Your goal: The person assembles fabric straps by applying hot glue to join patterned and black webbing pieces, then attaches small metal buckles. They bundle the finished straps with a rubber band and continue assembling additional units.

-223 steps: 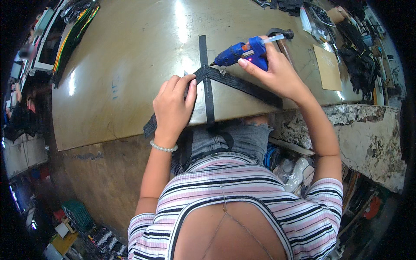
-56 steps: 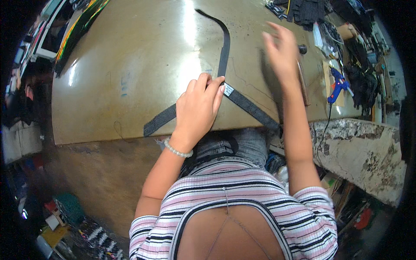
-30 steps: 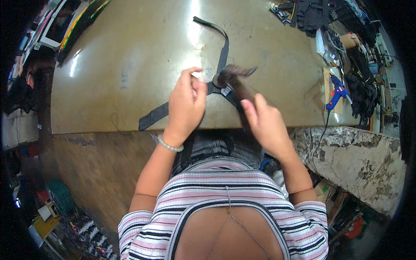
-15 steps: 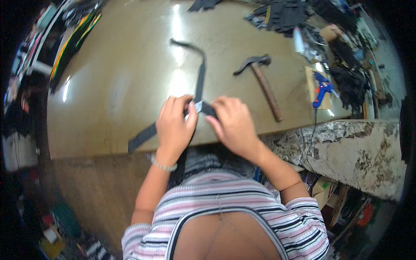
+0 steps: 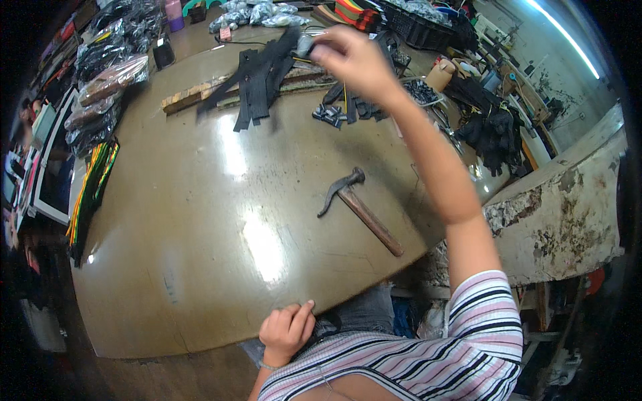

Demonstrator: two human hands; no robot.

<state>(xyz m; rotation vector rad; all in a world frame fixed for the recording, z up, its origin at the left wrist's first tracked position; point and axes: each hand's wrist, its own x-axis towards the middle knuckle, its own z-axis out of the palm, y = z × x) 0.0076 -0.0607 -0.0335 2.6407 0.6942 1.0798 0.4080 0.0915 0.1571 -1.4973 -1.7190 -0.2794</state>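
Observation:
My right hand (image 5: 358, 63) reaches over the far part of the table, its fingers closed on a black strap (image 5: 281, 50) that is smeared by motion. A small greyish piece (image 5: 305, 45) shows at the fingertips. Below and beyond the strap, several black straps (image 5: 254, 97) lie across wooden bars. At the table's near edge rests my left hand (image 5: 287, 329), its fingers curled in and no object visible in them. A hammer (image 5: 368, 220) with a wooden handle and dark metal head lies between the two hands, touched by neither.
Small dark metal pieces (image 5: 330, 115) lie in a heap beside the straps. Bagged goods (image 5: 107, 87) and colourful striped strips (image 5: 93, 187) line the left side. A black crate (image 5: 418, 30) stands at the back; dark bundled material (image 5: 485, 127) lies at the right.
Both hands were together on the strap near the front edge. My right hand has carried it to the far side; my left has let go and drawn back. The view has shifted.

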